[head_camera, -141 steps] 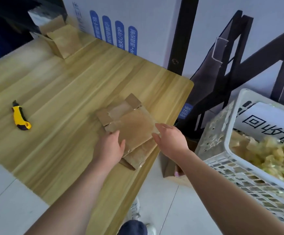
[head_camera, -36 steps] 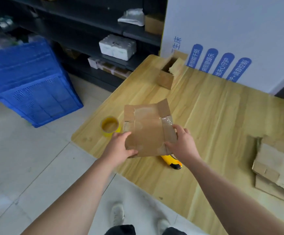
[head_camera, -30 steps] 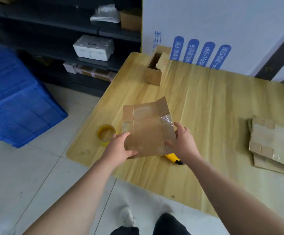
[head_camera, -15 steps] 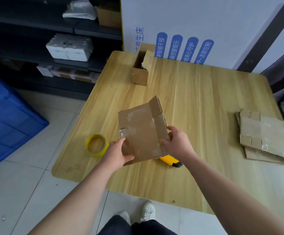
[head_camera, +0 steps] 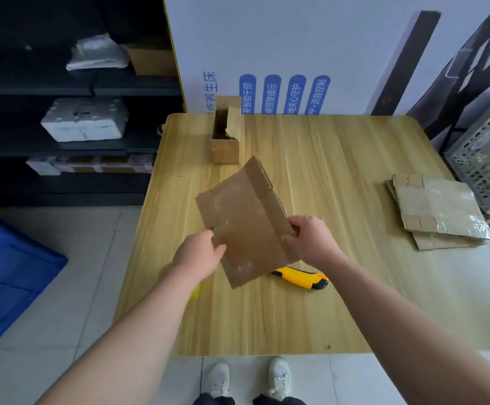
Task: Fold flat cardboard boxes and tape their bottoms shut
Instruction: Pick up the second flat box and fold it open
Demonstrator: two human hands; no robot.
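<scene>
The flat box [head_camera: 246,223] is held tilted above the middle of the surface [head_camera: 340,159], its long side running from 7 toward 1 o'clock. The left grip [head_camera: 198,257] pinches the near-left edge with the thumb on top. The right grip [head_camera: 311,241] is clenched round the right edge, where a side panel seems to be lifting away.

The step in hand looks like opening the sleeve into a tube. To do it well, press the two held edges toward each other so the creases break square. Keep the fingers off the end flaps, then fold the bottom flaps in before reaching for tape. A yellow knife [head_camera: 302,277] lies at 5 o'clock from the box, and a sliver of a yellow tape roll [head_camera: 195,290] shows behind the left forearm.

An open box [head_camera: 226,133] stands at 12 o'clock, one flap leaning inward; its inside is too dark to read. A stack of flat boxes [head_camera: 436,211] lies at 3 o'clock. Just beyond it is a white crate [head_camera: 486,162] whose contents are hidden.
</scene>
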